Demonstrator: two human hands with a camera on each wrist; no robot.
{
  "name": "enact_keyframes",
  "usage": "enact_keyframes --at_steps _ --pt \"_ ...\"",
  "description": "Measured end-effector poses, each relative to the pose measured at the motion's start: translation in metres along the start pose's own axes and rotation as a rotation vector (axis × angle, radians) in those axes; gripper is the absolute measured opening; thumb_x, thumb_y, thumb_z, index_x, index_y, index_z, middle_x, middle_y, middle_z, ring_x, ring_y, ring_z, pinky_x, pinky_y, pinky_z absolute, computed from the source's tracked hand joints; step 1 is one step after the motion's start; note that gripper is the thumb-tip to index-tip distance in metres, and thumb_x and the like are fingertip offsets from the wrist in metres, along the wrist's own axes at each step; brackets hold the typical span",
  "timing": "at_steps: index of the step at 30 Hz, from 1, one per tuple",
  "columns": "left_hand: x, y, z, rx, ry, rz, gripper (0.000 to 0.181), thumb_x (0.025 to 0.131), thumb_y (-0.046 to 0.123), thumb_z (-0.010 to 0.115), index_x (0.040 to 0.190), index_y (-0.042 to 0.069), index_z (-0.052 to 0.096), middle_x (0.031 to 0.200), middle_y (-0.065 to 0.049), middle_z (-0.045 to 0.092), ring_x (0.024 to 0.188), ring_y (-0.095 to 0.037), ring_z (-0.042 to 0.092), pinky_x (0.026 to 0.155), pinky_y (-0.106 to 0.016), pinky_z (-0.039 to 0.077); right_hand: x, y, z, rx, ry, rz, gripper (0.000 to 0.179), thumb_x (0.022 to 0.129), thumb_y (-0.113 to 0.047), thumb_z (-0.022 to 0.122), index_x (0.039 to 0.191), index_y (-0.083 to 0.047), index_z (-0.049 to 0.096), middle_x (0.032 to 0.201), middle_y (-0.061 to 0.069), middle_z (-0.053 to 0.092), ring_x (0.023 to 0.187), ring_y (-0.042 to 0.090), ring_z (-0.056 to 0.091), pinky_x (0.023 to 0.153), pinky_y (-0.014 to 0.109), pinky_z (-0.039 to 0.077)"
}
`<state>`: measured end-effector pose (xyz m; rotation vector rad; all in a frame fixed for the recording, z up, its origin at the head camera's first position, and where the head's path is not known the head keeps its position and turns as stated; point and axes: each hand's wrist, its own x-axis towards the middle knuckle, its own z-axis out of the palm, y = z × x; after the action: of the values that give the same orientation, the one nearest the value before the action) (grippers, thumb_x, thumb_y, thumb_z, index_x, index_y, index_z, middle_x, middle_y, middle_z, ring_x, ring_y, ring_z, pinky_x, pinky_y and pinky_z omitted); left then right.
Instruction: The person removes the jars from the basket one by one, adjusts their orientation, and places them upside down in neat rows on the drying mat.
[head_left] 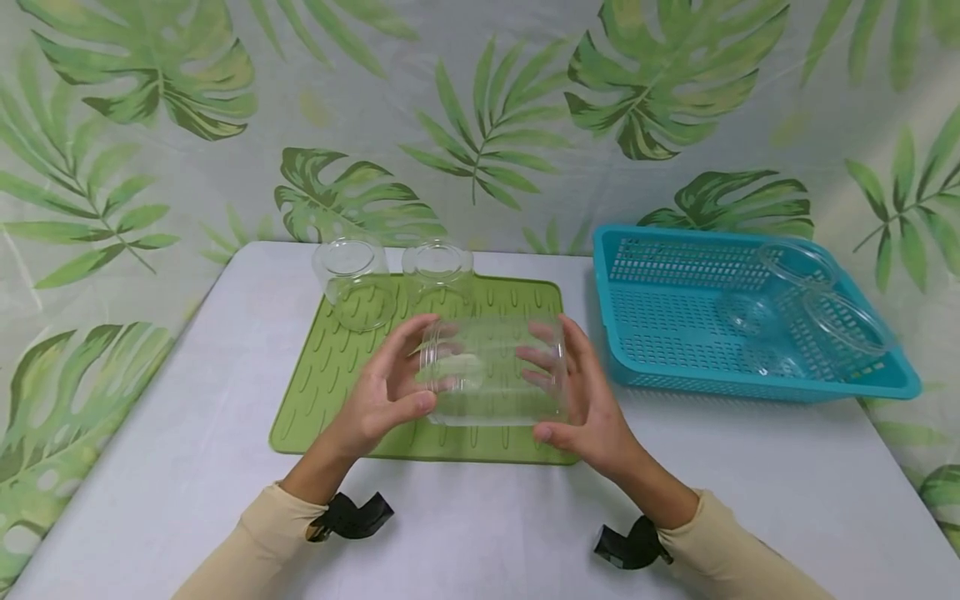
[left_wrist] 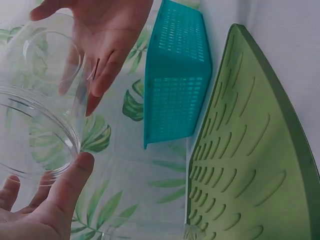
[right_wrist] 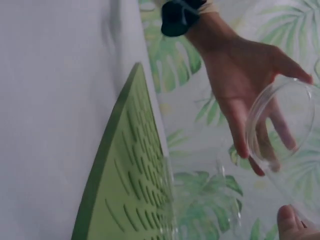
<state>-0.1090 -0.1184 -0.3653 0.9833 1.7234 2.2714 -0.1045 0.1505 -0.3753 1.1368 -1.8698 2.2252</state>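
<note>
Between my two hands a clear plastic jar [head_left: 491, 375] lies on its side in the air, above the green drying mat [head_left: 322, 400]. My left hand [head_left: 382, 392] grips its threaded mouth end, thumb in front and fingers behind. At the base end my right hand [head_left: 588, 400] holds it the same way, its fingers showing through the clear wall. In the left wrist view the open mouth of the jar [left_wrist: 35, 135] faces the camera. Two more clear jars, a left one [head_left: 352, 283] and a right one [head_left: 438, 271], stand upside down at the mat's back left.
A blue plastic basket [head_left: 622, 333] stands at the right, with clear jars [head_left: 840, 325] leaning in its right half. White cloth [head_left: 465, 525] covers the table. Behind it hangs a leaf-patterned curtain [head_left: 525, 100].
</note>
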Motion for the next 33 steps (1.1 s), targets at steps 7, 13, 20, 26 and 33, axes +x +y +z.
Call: enact_keyframes --at_steps 7,13,20,26,33 --pt "0.001 -0.002 0.003 0.021 -0.013 -0.036 0.081 0.092 0.021 0.07 0.154 0.01 0.02 0.156 -0.009 0.031 0.143 -0.028 0.038 0.106 -0.043 0.051 0.003 0.0 -0.001 0.084 0.043 -0.003 0.105 0.084 -0.023 0.081 0.158 -0.005 0.01 0.156 0.012 0.034 0.139 0.023 0.046 0.114 0.03 0.042" --pt "-0.001 -0.002 0.002 0.08 -0.011 -0.044 0.086 0.091 0.03 0.073 0.154 0.007 0.019 0.158 -0.014 0.029 0.146 -0.034 0.034 0.106 -0.042 0.051 0.005 -0.004 -0.001 0.068 0.044 0.0 0.107 0.083 -0.021 0.082 0.157 0.001 0.008 0.156 0.011 0.036 0.14 0.018 0.043 0.114 0.029 0.042" --pt "-0.005 0.001 0.0 0.256 -0.016 -0.041 0.089 0.091 0.034 0.072 0.156 0.005 0.018 0.16 -0.019 0.028 0.142 -0.01 0.04 0.108 -0.036 0.05 0.005 -0.006 -0.003 0.027 0.051 -0.002 0.104 0.08 -0.021 0.084 0.156 -0.002 0.015 0.153 0.01 0.038 0.143 0.02 0.037 0.112 0.026 0.042" --pt "-0.009 0.005 -0.001 0.36 -0.01 -0.085 0.086 0.091 0.029 0.073 0.157 0.012 0.021 0.16 -0.014 0.03 0.145 -0.031 0.038 0.108 -0.039 0.05 0.006 -0.007 -0.006 0.034 0.025 -0.018 0.103 0.081 -0.018 0.083 0.156 -0.001 0.015 0.153 0.011 0.038 0.139 0.019 0.044 0.113 0.026 0.042" --pt "-0.018 0.014 -0.01 0.522 0.013 -0.134 0.086 0.085 0.006 0.076 0.155 0.019 0.028 0.16 -0.006 0.034 0.146 -0.028 0.038 0.109 -0.042 0.049 0.008 -0.016 -0.018 -0.025 -0.004 -0.065 0.101 0.084 -0.017 0.08 0.156 0.003 0.012 0.154 0.018 0.034 0.139 0.024 0.043 0.114 0.027 0.042"
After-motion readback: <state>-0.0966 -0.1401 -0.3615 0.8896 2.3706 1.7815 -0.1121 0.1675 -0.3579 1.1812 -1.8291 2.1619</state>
